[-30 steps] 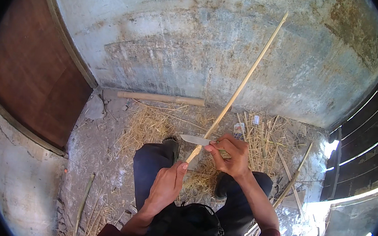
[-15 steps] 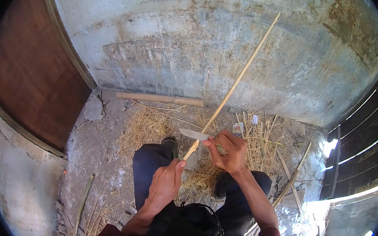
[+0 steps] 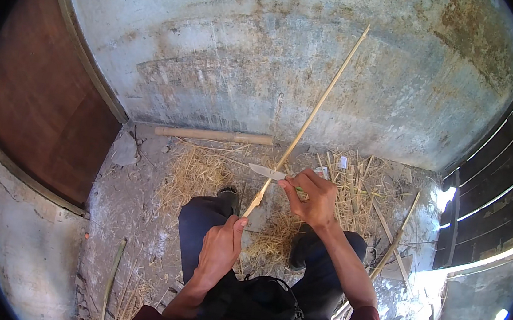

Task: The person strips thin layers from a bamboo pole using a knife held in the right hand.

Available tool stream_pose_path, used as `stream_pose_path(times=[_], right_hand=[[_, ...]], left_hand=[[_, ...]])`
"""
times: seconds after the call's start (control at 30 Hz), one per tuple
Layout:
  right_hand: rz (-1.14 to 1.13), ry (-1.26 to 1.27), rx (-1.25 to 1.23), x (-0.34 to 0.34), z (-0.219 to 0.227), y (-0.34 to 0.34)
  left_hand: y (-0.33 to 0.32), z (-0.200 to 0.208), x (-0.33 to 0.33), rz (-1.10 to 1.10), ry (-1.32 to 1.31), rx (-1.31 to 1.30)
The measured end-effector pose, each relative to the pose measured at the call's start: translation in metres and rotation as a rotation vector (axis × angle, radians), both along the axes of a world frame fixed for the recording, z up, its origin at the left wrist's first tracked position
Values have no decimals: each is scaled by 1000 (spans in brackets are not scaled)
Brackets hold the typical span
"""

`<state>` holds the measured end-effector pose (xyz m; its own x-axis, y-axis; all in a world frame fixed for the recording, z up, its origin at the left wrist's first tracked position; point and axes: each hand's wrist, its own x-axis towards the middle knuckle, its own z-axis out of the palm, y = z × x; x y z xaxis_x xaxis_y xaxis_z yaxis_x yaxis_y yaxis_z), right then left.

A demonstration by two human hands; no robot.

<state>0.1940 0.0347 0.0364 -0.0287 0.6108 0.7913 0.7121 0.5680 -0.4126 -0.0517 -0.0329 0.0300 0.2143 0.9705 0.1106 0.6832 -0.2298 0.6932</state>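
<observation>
A long, thin, pale stick (image 3: 322,104), possibly bamboo, slants from my left hand (image 3: 221,247) up and away to the right. My left fingers close round its near end, just below a knobbly joint. In my right hand (image 3: 312,197) is a knife (image 3: 266,172), its handle mostly hidden by the fingers. The blade points left and lies across the stick a little beyond the joint. A bit of green shows under my right fingers. Both hands are above the floor, in front of my dark-trousered legs.
Pale shavings (image 3: 195,177) litter the floor by my feet. A thick bamboo pole (image 3: 214,135) lies along the stained wall (image 3: 228,65). Loose sticks (image 3: 396,238) lie at the right, and a greenish stick (image 3: 113,276) at the left. A brown door panel (image 3: 41,90) stands far left.
The knife has moved slightly up along the stick, away from my left hand. The stick's far tip has shifted a little down and left, and my left hand slightly left.
</observation>
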Motion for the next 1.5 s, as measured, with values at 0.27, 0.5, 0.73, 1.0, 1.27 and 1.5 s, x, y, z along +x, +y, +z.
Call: stream_pose_path(times=[0.27, 0.5, 0.73, 1.0, 1.27, 1.5], right_hand=[[-32, -45, -5, -1, 0, 1], [-242, 23, 39, 41, 1, 24], [-238, 37, -31, 44, 7, 20], [-215, -5, 4, 68, -2, 34], [-171, -88, -12, 81, 4, 40], [-500, 46, -107, 172, 16, 65]], left_hand=[[4, -1, -1, 9, 30, 6], [-14, -9, -8, -40, 111, 6], [-22, -7, -19, -41, 84, -59], [-28, -13, -31, -63, 118, -59], [-32, -11, -38, -76, 116, -85], [-68, -16, -61, -134, 140, -93]])
